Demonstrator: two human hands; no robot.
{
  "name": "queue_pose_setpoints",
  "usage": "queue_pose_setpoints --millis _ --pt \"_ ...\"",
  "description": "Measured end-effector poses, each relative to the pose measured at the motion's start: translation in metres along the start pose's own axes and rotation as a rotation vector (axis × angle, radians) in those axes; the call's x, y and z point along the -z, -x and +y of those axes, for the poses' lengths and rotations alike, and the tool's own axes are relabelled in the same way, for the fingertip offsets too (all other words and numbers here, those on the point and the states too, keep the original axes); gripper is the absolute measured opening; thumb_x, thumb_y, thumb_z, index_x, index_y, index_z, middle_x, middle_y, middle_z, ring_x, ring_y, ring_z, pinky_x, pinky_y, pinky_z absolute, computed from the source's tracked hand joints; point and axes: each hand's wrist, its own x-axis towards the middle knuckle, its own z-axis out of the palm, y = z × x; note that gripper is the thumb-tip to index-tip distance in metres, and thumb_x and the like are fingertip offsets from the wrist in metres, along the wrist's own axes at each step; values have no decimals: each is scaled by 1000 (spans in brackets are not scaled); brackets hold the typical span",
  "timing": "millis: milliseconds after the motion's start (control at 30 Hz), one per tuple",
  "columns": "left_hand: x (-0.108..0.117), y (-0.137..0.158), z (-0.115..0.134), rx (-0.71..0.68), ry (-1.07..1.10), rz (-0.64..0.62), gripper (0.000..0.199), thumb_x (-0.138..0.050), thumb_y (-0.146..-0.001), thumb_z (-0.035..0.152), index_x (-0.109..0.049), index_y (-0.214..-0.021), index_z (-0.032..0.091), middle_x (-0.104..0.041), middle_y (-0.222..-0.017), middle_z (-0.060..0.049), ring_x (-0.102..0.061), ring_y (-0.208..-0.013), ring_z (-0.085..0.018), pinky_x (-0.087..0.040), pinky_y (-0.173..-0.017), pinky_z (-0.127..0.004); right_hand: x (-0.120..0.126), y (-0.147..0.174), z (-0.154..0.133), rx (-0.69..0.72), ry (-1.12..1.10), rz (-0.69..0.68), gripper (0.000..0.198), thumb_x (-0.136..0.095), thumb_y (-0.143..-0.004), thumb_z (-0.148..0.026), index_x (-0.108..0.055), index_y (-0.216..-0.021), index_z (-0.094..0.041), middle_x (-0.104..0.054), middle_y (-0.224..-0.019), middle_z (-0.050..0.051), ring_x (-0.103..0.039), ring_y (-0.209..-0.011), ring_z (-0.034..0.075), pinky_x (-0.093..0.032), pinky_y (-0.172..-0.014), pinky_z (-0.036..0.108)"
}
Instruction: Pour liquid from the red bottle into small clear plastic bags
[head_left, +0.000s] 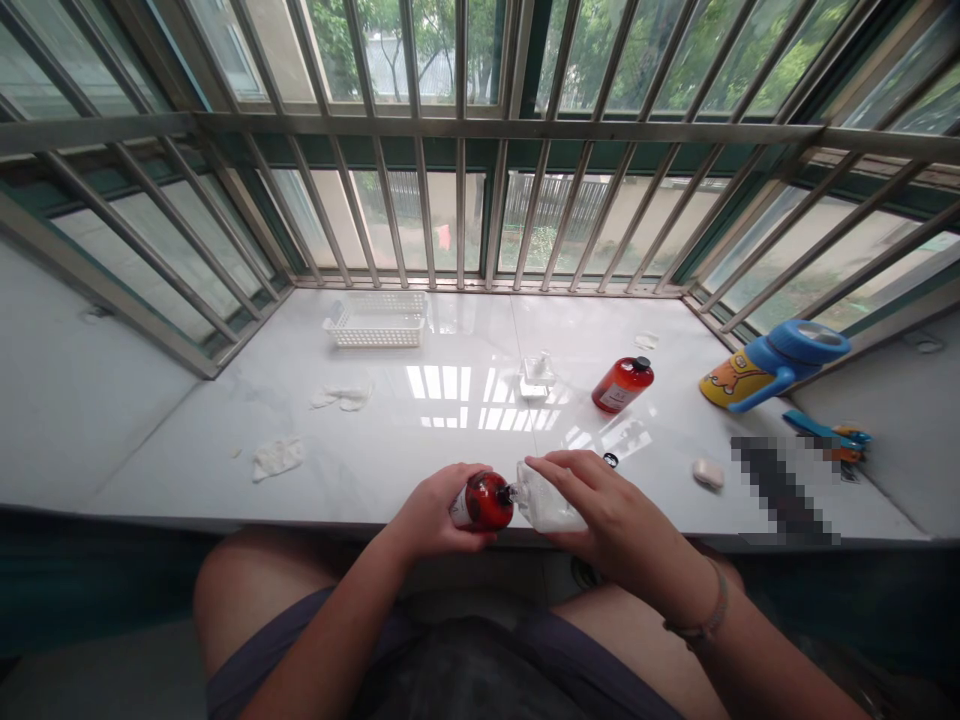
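Note:
My left hand [442,515] is wrapped round a red-brown bottle [487,502] with a pale label, its neck turned to the right. In my right hand [600,500] is a clear square glass bottle [546,500], tipped so its neck points left. The two necks meet, or nearly so, just over the counter's front edge. A small black cap [610,461] lies beyond my right fingers. Further back stand a second red bottle [622,385] with a black cap, which leans in view, and another small clear glass bottle [537,376].
On the white counter [202,440] are a white plastic basket [379,335], crumpled tissues [277,459], an earbud-like case [708,474], a blue and yellow flask [772,365] and a blue strap with keys [829,435]. A blurred dark patch [784,490] sits at right. Metal window bars [495,215] close off the back.

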Motion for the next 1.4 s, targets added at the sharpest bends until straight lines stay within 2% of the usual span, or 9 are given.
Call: queue_pose_setpoints --millis 667,1200,1400 --pt "2 -1 5 13 32 13 81 -95 -68 33 -64 -142 27 -74 -136 -8 -71 -123 -32 -57 -110 -43 5 -2 -5 35 92 16 86 -77 -80 -4 -50 -159 -25 -66 -139 15 -66 -122 34 -60 -104 53" --pt "2 -1 9 41 52 13 78 -94 -68 32 -66 -140 27 -74 -136 -9 -71 -123 -33 -57 -110 -45 5 -3 -6 47 147 33 83 -76 -82 -8 -51 -159 -28 -68 -140 14 -67 -123 35 -59 -104 54" --pt "3 -1 9 44 50 16 78 -94 -68 34 -66 -141 28 -74 -135 -9 -72 -123 -34 -57 -110 -45 6 -4 -7 51 155 43 85 -73 -80 -2 -51 -159 -28 -67 -141 13 -66 -124 35 -59 -106 55"
